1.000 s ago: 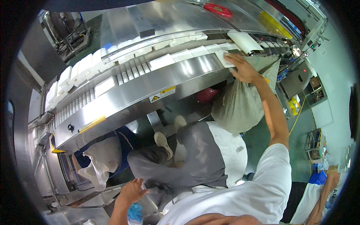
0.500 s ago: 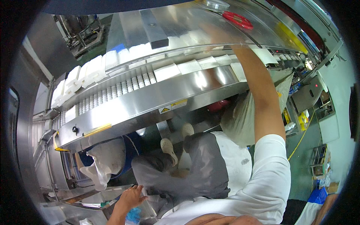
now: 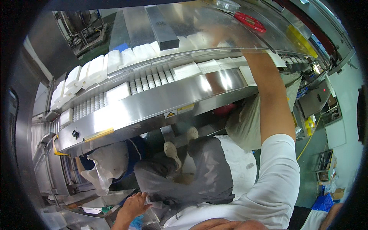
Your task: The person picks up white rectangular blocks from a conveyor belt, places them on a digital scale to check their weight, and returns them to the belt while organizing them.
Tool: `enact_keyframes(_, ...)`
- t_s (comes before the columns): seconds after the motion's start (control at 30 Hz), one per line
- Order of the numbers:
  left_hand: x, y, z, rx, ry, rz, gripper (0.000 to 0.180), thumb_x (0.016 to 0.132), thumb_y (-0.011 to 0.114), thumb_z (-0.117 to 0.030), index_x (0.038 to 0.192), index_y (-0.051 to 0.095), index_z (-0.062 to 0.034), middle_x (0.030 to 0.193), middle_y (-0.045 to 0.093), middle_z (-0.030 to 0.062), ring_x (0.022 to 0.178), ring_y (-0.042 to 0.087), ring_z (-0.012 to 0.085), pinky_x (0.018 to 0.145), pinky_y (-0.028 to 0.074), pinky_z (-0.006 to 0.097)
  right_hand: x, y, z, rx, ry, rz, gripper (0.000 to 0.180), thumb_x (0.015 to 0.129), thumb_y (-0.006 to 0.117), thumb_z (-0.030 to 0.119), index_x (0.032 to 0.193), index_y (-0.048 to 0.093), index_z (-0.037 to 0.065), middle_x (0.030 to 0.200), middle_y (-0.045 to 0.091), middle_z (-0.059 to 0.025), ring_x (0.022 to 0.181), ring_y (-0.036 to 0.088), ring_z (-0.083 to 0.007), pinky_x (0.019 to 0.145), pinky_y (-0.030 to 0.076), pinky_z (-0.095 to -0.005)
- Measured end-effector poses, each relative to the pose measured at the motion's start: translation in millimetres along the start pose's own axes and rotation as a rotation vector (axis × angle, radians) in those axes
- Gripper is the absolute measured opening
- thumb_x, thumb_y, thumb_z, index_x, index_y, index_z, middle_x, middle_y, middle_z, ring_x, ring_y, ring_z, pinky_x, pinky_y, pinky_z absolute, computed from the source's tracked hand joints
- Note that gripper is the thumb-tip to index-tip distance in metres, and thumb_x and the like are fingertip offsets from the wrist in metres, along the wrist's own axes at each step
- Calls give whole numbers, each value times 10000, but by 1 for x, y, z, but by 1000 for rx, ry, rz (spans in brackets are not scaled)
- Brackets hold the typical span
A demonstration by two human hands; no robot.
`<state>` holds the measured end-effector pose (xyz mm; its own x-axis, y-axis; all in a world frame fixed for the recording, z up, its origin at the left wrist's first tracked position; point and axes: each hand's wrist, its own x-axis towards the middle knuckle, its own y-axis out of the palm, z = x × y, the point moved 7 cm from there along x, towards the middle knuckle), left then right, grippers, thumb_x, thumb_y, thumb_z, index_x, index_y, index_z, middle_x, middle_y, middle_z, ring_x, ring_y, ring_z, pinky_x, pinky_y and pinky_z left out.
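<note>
My right arm reaches over the steel conveyor rail [image 3: 153, 97] and under a clear cover [image 3: 214, 19]. Through that cover my right hand [image 3: 219, 36] is only a blur near the row of white packs behind the belt, so its fingers cannot be made out. On the white roller belt [image 3: 153, 80] lie flat white packs [image 3: 186, 71], one of them alone [image 3: 119, 92] farther left. More white packs [image 3: 143, 51] stand in a row behind the belt. Low beside my left thigh, my left hand [image 3: 134, 206] has its fingers stretched and thumb apart, holding nothing visible.
A red-handled tool [image 3: 250, 22] and a clear round dish [image 3: 227, 5] rest on the cover. Below the rail stands a blue bin with a white plastic bag [image 3: 101, 172]. A beige cloth [image 3: 245, 126] hangs beside my right arm. Another person's arm [image 3: 332, 216] shows at lower right.
White packs on the roller belt have shifted left, and one now lies alone on the rollers. My right arm stays under the cover; my left hand has barely moved.
</note>
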<state>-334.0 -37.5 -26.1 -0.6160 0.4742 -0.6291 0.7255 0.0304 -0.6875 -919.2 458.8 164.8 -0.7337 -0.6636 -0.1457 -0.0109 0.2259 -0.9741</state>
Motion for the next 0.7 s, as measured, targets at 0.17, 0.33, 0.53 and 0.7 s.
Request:
enact_keyframes(0.17, -2, -6, -5, 2, -9, 69, 613, 905, 773, -405, 1305, 588, 21, 1191, 691, 243, 1091, 703, 387, 929, 579, 446, -6, -6, 5, -54, 41, -17, 918, 784, 836, 249, 1580, 407, 85, 1604, 428, -205, 1454, 443, -346, 1198, 371, -447)
enact_keyframes(0.33, -4, 2, -1, -25, 45, 37, 641, 890, 786, -404, 1326, 582, 19, 1222, 682, 239, 1120, 685, 405, 956, 561, 470, -42, -29, 19, 56, 99, -129, 766, 863, 734, 248, 1554, 441, 91, 1543, 484, -218, 1393, 492, -371, 1171, 400, -465)
enact_keyframes(0.53, -1, -6, -8, -37, 26, 87, 610, 866, 812, -346, 1302, 593, 19, 1206, 688, 237, 1130, 678, 413, 961, 556, 466, -122, -57, 48, 124, 307, -315, 598, 958, 612, 246, 1523, 482, 99, 1470, 552, -233, 1320, 550, -402, 1140, 434, -488)
enact_keyframes(0.7, -5, 0, -6, -77, -20, 58, 656, 855, 819, -355, 1332, 578, 26, 1193, 693, 246, 1142, 674, 422, 963, 556, 477, -192, -41, 136, 194, 376, -271, 480, 1038, 510, 245, 1497, 515, 105, 1408, 608, -246, 1260, 598, -428, 1113, 462, -506)
